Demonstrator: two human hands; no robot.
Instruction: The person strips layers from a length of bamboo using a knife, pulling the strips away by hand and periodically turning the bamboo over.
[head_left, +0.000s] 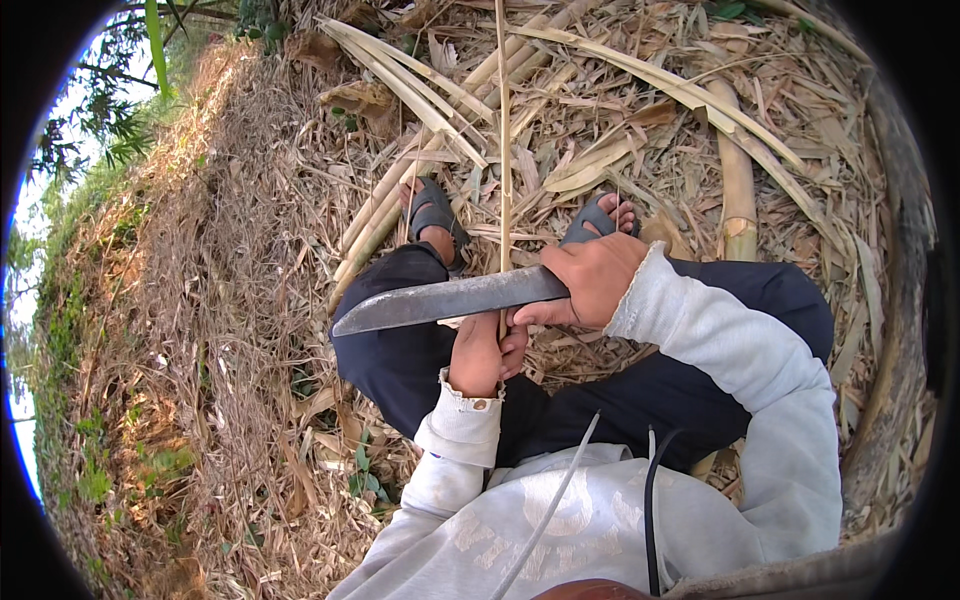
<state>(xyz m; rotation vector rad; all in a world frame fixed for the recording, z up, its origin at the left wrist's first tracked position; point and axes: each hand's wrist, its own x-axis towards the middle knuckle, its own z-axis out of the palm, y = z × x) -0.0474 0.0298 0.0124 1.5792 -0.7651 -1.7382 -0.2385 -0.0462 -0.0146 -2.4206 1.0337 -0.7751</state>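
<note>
- Left of the machete (440,302), past the knee, I have a wide way through above the dry leaf litter (240,290).
- Beyond the machete, the thin strip (504,150) stops me sweeping sideways; the left sandal (432,212) and right sandal (578,225) flank it.
- On the machete's near side, the left hand (482,352) fills the gap.
- Right of the machete, the right hand (598,278) and sleeve (740,330) block me.

Hands (478,357) (600,280) curled, close together
</note>
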